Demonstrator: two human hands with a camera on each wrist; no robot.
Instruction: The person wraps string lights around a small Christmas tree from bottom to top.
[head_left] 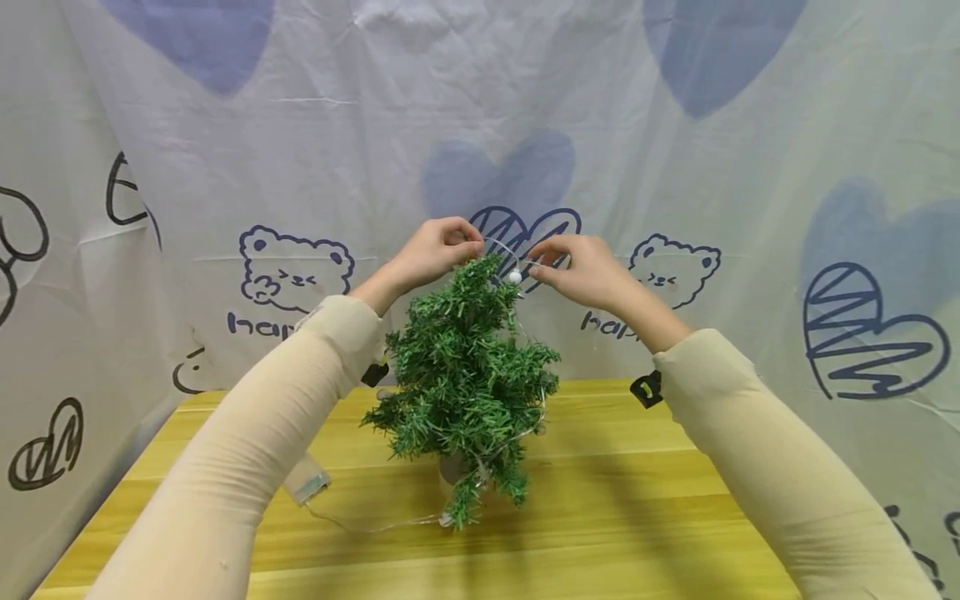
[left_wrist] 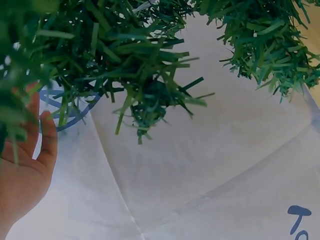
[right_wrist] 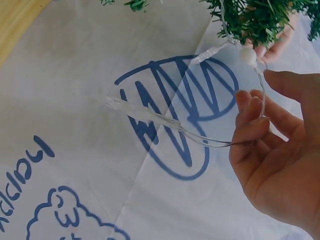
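Found battery box (head_left: 304, 482) only in head view, left of artificial Christmas tree (head_left: 467, 375); saw left hand (head_left: 438, 248) and right hand (head_left: 583, 268), nearly closed, pinching light string (head_left: 515, 276) at tree's top

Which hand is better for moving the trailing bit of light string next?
Probably the right hand: in its own wrist view, the light string trails from its curled fingers. The left hand is across the top of the tree, so it would likely have to reach over.
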